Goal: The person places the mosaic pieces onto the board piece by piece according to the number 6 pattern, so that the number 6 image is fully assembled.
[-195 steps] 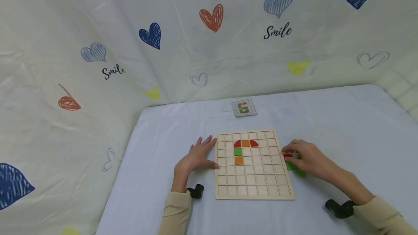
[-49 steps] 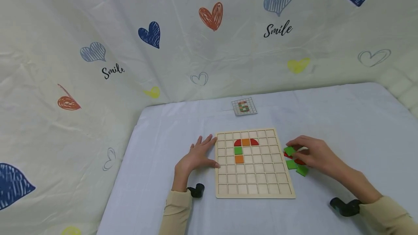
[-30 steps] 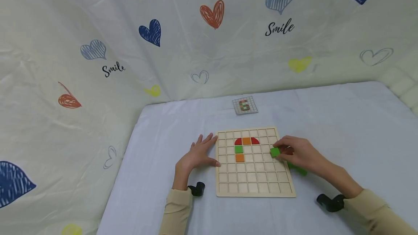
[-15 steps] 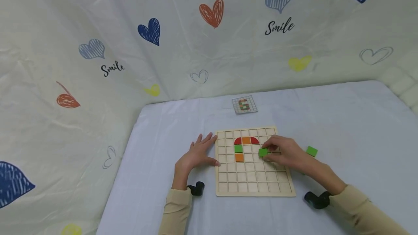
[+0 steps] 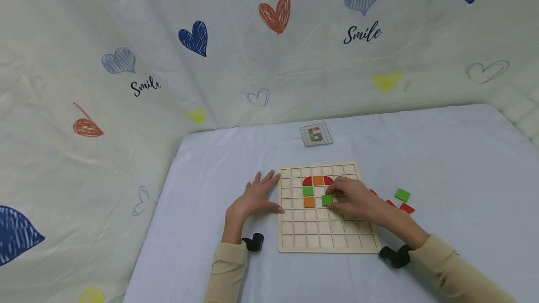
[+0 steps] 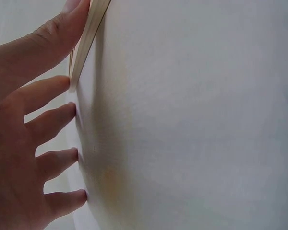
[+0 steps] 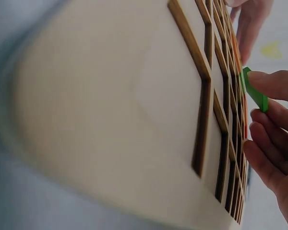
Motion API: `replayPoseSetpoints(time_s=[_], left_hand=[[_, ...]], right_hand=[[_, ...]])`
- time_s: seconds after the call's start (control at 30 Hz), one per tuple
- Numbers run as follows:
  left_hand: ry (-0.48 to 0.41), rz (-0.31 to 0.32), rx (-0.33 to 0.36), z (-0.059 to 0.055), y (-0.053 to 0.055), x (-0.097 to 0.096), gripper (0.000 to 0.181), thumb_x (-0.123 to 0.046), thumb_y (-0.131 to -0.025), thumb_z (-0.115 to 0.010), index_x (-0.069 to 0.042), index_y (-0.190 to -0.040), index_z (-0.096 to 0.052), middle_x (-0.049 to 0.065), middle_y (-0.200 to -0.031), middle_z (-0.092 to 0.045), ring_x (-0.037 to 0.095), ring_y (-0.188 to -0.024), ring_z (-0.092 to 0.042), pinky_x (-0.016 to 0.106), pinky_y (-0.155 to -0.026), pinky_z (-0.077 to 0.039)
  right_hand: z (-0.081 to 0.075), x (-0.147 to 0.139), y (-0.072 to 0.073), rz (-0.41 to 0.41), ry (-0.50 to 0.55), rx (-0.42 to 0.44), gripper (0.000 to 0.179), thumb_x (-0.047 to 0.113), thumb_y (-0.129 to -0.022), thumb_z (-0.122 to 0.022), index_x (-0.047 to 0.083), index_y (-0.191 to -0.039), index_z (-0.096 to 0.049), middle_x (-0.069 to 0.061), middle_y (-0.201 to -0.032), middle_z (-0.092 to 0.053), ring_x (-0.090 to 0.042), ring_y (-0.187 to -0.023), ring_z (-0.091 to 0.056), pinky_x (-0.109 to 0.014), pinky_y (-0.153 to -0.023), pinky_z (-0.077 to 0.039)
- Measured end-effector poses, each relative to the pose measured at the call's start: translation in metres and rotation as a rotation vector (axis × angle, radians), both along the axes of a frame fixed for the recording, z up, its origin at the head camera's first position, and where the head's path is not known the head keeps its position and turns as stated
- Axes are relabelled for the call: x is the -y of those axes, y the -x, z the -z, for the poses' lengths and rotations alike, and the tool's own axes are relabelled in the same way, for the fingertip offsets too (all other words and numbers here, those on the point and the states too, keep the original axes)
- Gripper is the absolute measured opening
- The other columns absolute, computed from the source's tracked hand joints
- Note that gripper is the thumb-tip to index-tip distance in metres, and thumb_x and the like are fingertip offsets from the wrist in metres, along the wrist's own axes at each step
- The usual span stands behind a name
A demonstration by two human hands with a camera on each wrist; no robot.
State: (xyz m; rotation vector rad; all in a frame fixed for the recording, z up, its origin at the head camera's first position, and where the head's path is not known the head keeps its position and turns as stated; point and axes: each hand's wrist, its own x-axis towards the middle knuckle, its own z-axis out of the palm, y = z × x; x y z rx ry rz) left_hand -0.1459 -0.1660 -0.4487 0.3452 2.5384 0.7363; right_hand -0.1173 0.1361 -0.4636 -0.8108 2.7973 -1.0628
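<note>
A pale wooden grid board (image 5: 301, 242) lies on the white-covered table. In its cells sit two red quarter-round tiles, the left one (image 5: 307, 181) and the right one (image 5: 328, 180), with an orange square (image 5: 317, 180) between them. Below the left red one are a green square (image 5: 308, 191) and another orange square (image 5: 309, 202). My right hand (image 5: 353, 198) pinches a green square tile (image 5: 326, 200) between thumb and finger, over cells right of the lower orange square. In the right wrist view this tile (image 7: 255, 91) is tilted. My left hand (image 5: 251, 204) spreads its fingers, thumb and index fingertip at the board's left edge.
Right of the board lie a loose green tile (image 5: 402, 195) and several red pieces (image 5: 406, 208), partly behind my right forearm. A small card (image 5: 316, 134) with a gridded coloured figure lies at the back. A curtain printed with hearts hangs behind the table.
My right hand has picked a green tile from the loose pieces and carried it leftward over the board. The loose pieces have come into view behind the forearm. My left hand has stayed put.
</note>
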Motion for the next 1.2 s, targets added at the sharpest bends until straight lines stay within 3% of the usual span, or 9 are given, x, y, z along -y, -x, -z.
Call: replayPoseSetpoints(time_s=[0.1, 0.6, 1.2], left_hand=[[-0.004, 0.004, -0.002, -0.001, 0.001, -0.001, 0.1, -0.03, -0.08, -0.089, -0.021, -0.163, -0.033, 0.001, -0.172, -0.02, 0.035, -0.161, 0.001, 0.062, -0.128, -0.003], [0.015, -0.001, 0.003, 0.0, 0.002, -0.001, 0.101, -0.032, -0.081, -0.089, -0.022, -0.163, -0.032, 0.0, -0.173, -0.019, 0.034, -0.161, 0.002, 0.061, -0.128, -0.003], [0.013, 0.004, 0.002, 0.002, 0.001, 0.0, 0.101, -0.031, -0.08, -0.089, -0.022, -0.163, -0.032, 0.0, -0.173, -0.019, 0.034, -0.161, 0.001, 0.062, -0.128, -0.003]], right_hand=[[0.002, 0.003, 0.002, -0.019, 0.002, -0.023, 0.025, 0.009, -0.079, -0.088, 0.007, -0.1, -0.073, 0.001, -0.095, -0.067, -0.016, -0.085, -0.062, -0.028, -0.078, -0.058], [-0.002, 0.02, 0.001, -0.016, -0.112, 0.025, 0.024, 0.012, -0.082, -0.086, 0.007, -0.102, -0.073, 0.001, -0.096, -0.068, -0.017, -0.092, -0.061, -0.038, -0.085, -0.058], [-0.009, 0.022, 0.005, -0.067, -0.154, 0.056, 0.022, 0.008, -0.081, -0.086, 0.008, -0.098, -0.072, 0.001, -0.092, -0.06, -0.013, -0.083, -0.055, -0.032, -0.078, -0.055]])
